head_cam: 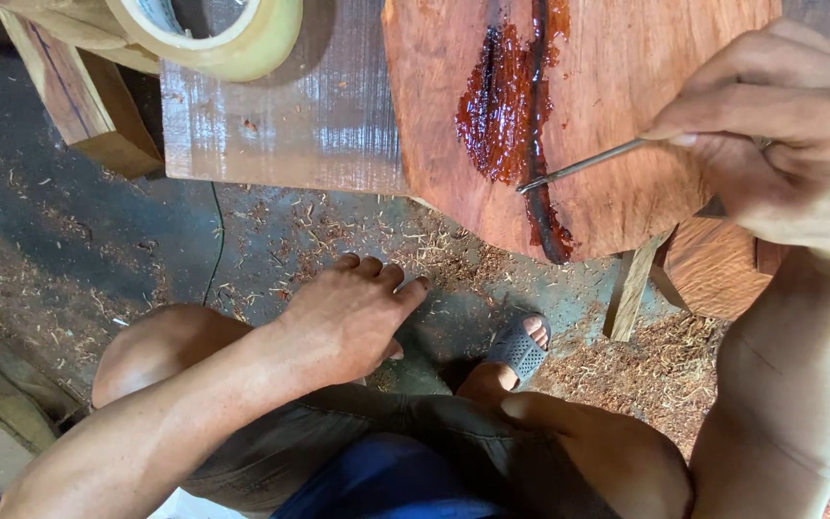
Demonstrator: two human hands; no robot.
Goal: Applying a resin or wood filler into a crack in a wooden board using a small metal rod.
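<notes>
At the far left, wood offcuts (84, 96) lean over a dusty floor (69, 250), and a tape roll (213, 34) sits at the top edge on a grey board (290, 115); none of it crowds the work. The left hand (348, 317) rests loosely on the person's knee, fingers half curled and holding nothing. Sawdust (357, 231) covers the ground below the board, and a sandalled foot (521, 351) shows beneath the slab. The slab (626, 86) is a thick reddish piece of wood, likely heavy and stiff, best gripped by its dry outer edges, since a dark crack (540, 173) runs down it and the red patch (497, 111) beside the crack looks wet and glossy, probably sticky glue or resin, though the view cannot settle which. A thin metal rod (583, 163) lies across the slab with its tip in the crack; it looks light and rigid, slippery if smeared, and is held at its far end. The right hand (790, 135) is closed around that end in a pinch between thumb and forefinger, the remaining fingers folded under. A wooden leg (631, 288) and a second round piece (718, 264) stand under the slab at the right, close to the forearm.
</notes>
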